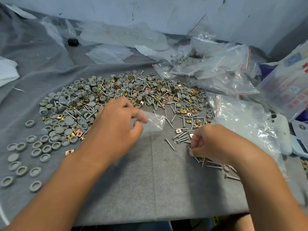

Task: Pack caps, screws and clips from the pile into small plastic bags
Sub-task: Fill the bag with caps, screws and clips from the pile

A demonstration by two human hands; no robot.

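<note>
Clear small bag pinched by left hand | right hand grips several screws

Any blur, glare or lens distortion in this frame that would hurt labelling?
Head view: wide-angle bending at the edges; left hand slightly motion-blurred; glare on the plastic bags at right; pile sharp under soft, even light.

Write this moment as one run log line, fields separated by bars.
left hand pinches small plastic bag | right hand holds screws | pile remains
</note>
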